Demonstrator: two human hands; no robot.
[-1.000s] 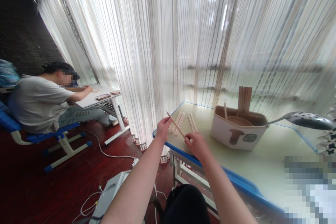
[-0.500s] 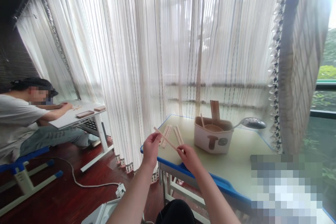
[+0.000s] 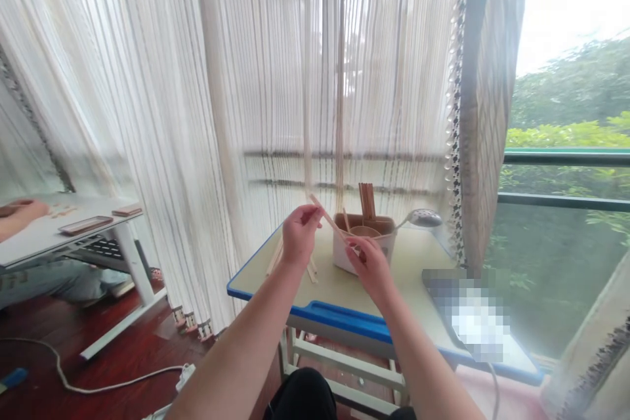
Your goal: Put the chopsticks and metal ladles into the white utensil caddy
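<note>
Pale wooden chopsticks [image 3: 331, 218] slant between my two hands above the desk; whether one or two are held I cannot tell. My left hand [image 3: 299, 230] pinches the upper end, and the fingers of my right hand [image 3: 370, 259] are closed on the lower end. Just behind my right hand stands a white and brown utensil holder [image 3: 344, 256]. Dark chopsticks [image 3: 367, 200] rise out of it, and a slotted ladle [image 3: 426, 217] leans out to the right. More pale chopsticks [image 3: 312, 271] lie on the desktop, partly covered by my left hand and forearm.
The blue-edged desk [image 3: 413, 305] stands against a striped curtain [image 3: 275, 79]. A blurred-out object [image 3: 477, 321] lies at its right end. To the left, another person's hand [image 3: 24, 209] rests on a white table [image 3: 29, 236] with a tray [image 3: 84, 225]. A cable [image 3: 113, 380] crosses the floor.
The view has turned right, shifting the desk leftward in the picture. My hands have risen with the chopsticks and are now in front of the utensil holder.
</note>
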